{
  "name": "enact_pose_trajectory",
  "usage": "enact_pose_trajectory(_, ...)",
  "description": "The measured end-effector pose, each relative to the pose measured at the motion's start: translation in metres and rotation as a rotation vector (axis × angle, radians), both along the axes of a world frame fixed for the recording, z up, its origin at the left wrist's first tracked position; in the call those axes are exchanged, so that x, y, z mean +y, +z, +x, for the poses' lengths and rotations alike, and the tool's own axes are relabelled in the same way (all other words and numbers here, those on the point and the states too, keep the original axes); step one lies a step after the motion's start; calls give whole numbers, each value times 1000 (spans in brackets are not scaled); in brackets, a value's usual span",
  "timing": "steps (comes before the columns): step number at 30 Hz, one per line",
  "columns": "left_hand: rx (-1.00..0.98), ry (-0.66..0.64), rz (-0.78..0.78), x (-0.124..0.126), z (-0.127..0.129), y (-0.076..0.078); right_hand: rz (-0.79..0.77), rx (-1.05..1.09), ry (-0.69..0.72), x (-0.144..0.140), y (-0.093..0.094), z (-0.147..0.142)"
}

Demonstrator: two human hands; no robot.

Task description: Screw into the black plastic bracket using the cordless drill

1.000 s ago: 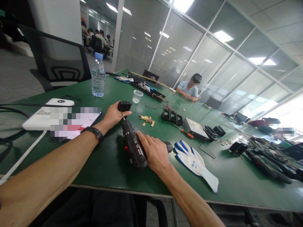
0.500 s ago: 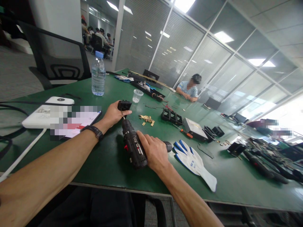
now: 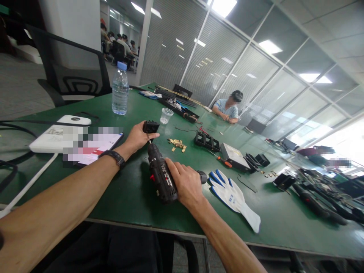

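My left hand [image 3: 137,137] is closed on a small black plastic block [image 3: 151,127], held just above the green table [image 3: 127,201]. In my right hand [image 3: 187,182] is a black cordless drill [image 3: 162,176], lying on its side with the chuck pointing away from me. Its thin bit meets the near side of the black block; the exact contact point is too small to make out. A pile of small brass plates [image 3: 178,144] lies to the right of the block. A clear plastic cup [image 3: 166,115] stands behind it.
At left are a water bottle [image 3: 120,91], a phone [image 3: 99,146] and a white power bank [image 3: 51,132] with cables. Rightward lie a white-blue glove [image 3: 231,195], an orange-handled screwdriver [image 3: 224,160], a black frame [image 3: 207,141] and a black cable heap [image 3: 321,193]. Another person [image 3: 226,108] sits across.
The view has shifted very slightly. Both hands, the block and the drill keep the same positions relative to each other.
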State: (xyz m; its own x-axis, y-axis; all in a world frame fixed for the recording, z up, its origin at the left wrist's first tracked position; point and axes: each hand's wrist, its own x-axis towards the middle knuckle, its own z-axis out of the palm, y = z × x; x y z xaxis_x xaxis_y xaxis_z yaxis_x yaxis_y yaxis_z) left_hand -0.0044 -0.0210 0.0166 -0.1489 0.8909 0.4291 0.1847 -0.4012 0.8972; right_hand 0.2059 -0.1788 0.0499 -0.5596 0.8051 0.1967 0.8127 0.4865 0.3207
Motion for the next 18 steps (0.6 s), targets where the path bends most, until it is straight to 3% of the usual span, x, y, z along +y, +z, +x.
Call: enact_pose_trajectory(18,20,4,-3,1,-2,0,1,8,3,0,1,-1)
